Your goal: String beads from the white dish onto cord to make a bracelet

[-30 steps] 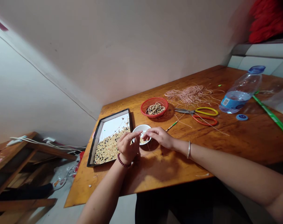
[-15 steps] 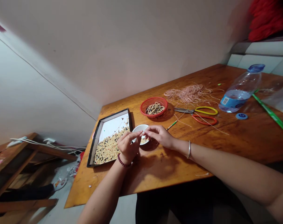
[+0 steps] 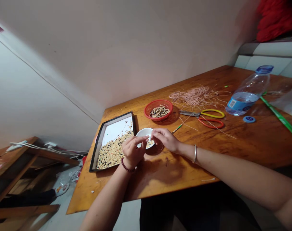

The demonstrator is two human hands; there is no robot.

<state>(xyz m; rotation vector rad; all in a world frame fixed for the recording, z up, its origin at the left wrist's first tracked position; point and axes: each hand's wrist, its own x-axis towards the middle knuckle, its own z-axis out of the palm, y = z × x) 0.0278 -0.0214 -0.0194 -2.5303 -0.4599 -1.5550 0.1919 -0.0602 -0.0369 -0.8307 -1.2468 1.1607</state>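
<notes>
Above a small white bowl [image 3: 142,132], the fingertips of my two hands almost meet. My left hand [image 3: 133,149], with a dark red bead bracelet at its wrist, is pinched; whatever is between thumb and forefinger is too small to make out. My right hand [image 3: 166,140] pinches a thin cord [image 3: 162,148], a loop of which hangs under the fingers. Pale beads lie in the bowl. To the left is a black-rimmed tray [image 3: 135,121], holding many cream, black and a few coloured beads [image 3: 113,150]. Behind the bowl stands a red basket [image 3: 170,112] with beaded strands [image 3: 159,111].
Scissors [image 3: 200,115] with one yellow and one red handle lie right of the basket, near a tangle of pink cord [image 3: 196,96]. Farther right are an uncapped water bottle [image 3: 247,93], its blue cap [image 3: 249,119] and a green strip [image 3: 280,117]. The wooden table's [image 3: 104,192] front edge is close.
My fingertips have drawn slightly apart, opening a small gap over the bowl. The cord loop under my right hand shows more clearly. The objects on the table stay where they were.
</notes>
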